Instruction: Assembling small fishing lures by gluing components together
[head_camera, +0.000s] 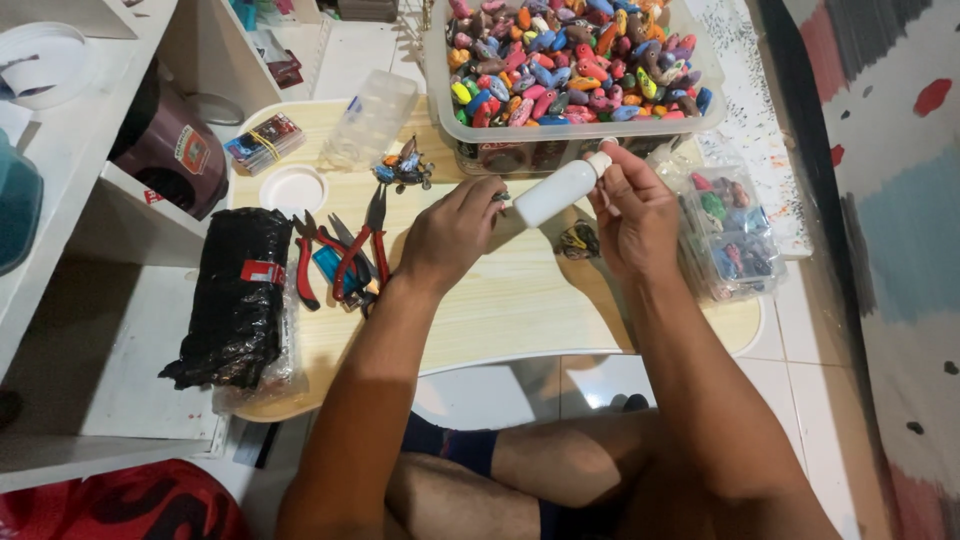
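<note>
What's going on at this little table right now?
A person sits cross-legged at a low wooden table. The right hand holds a small white bottle tilted, its base toward the left hand, which pinches a small dark piece at its fingers. Behind the hands stands a clear tub heaped with colourful small pieces. Red-handled pliers and a black wrapped bundle lie to the left, and a clear box of more pieces sits to the right.

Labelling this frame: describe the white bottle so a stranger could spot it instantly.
Start at the clear bin of colourful pieces at the far edge of the wooden lap table. Just in front of it, the right hand holds a small white bottle tilted toward the left hand. It is the only plain white, smooth cylinder among the multicoloured bits.
</note>
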